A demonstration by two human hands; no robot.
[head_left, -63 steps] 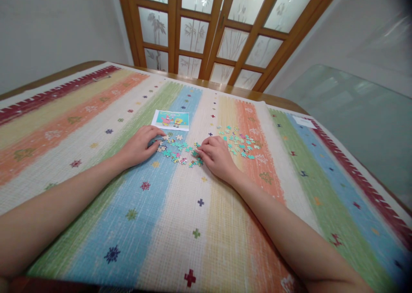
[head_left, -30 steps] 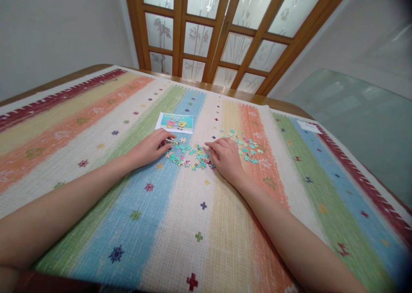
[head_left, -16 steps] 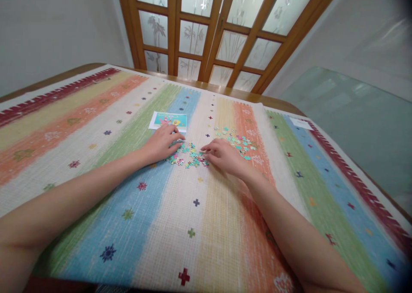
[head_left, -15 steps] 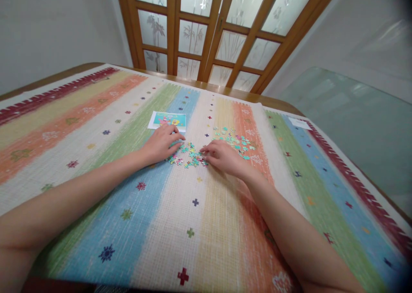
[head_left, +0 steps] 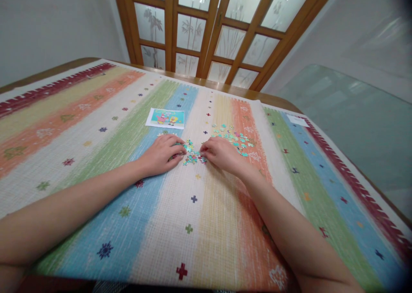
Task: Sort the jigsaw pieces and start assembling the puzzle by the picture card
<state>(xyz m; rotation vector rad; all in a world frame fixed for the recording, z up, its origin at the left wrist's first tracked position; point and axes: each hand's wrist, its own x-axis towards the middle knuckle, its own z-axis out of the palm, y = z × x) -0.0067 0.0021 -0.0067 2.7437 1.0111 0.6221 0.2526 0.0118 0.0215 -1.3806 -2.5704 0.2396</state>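
My left hand (head_left: 161,153) and my right hand (head_left: 222,154) lie palm down on the striped tablecloth (head_left: 180,224), cupped on either side of a small heap of turquoise puzzle pieces (head_left: 192,154). The fingers of both hands are stretched out and touch the heap's edges. A second scatter of loose puzzle pieces (head_left: 233,136) lies just beyond my right hand. A small picture card (head_left: 165,118) with cartoon figures lies flat beyond my left hand.
The cloth covers a wooden table whose edge (head_left: 225,88) shows at the far side. A wooden-framed frosted glass door (head_left: 209,31) stands behind it. A small white paper slip (head_left: 298,120) lies at the right. A glass surface (head_left: 350,117) adjoins the table's right side.
Both hands have slid toward each other, pushing the spread puzzle pieces between them into a tighter heap. The left hand has come away from the picture card.
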